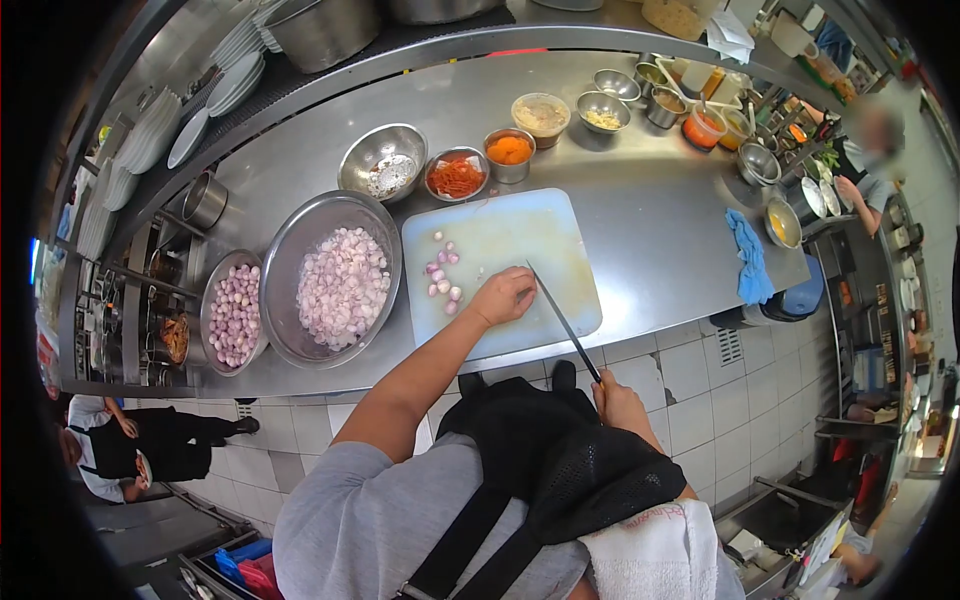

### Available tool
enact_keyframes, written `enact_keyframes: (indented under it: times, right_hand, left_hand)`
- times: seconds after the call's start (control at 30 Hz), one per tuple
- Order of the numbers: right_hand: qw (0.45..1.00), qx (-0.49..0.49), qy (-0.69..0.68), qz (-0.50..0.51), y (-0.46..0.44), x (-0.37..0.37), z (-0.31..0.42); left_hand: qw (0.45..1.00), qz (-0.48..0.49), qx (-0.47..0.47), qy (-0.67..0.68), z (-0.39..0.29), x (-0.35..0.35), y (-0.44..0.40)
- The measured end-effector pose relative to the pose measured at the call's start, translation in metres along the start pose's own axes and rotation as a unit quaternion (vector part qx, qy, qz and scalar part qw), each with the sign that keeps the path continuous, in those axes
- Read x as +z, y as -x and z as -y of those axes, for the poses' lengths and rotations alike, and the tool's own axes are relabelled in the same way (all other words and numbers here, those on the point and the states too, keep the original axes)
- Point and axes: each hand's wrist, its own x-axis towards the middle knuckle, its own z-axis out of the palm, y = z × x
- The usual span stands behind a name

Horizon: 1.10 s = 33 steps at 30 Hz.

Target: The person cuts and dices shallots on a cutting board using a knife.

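Observation:
My left hand (505, 294) rests on the white cutting board (545, 225) with its fingers curled together; whatever they hold is hidden. In my right hand (622, 405) is the handle of a long kitchen knife (566, 325), its tip close to my left fingertips. Several peeled shallots (443, 272) lie on the left part of the board. Beside the board stands a large steel bowl (272, 290) of cut shallots (343, 288). Left of that, a smaller bowl (210, 335) holds whole shallots (236, 312).
Behind the board are a steel bowl (352, 165), a bowl of red strips (457, 177), an orange-filled pot (509, 150) and a lidded tub (541, 118). A blue cloth (748, 258) lies at right. An overhead shelf (420, 55) spans the back. Other people (150, 440) stand left and right.

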Motion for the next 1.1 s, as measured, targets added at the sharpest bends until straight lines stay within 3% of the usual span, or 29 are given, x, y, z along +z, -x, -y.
enact_keyframes:
  times: [0.5, 1.03, 1.1]
  right_hand:
    - [1.000, -0.002, -0.009, -0.019, -0.013, 0.022, -0.003]
    - [0.999, 0.002, -0.026, 0.027, -0.031, 0.023, -0.015]
    - [0.999, -0.012, -0.047, 0.024, -0.044, 0.031, -0.030]
  left_hand:
    - [0.999, -0.028, -0.013, 0.010, -0.006, 0.005, 0.003]
    - [0.999, -0.032, 0.003, -0.015, -0.009, 0.007, 0.007]
    - [0.999, -0.023, -0.036, 0.000, -0.013, 0.005, 0.004]
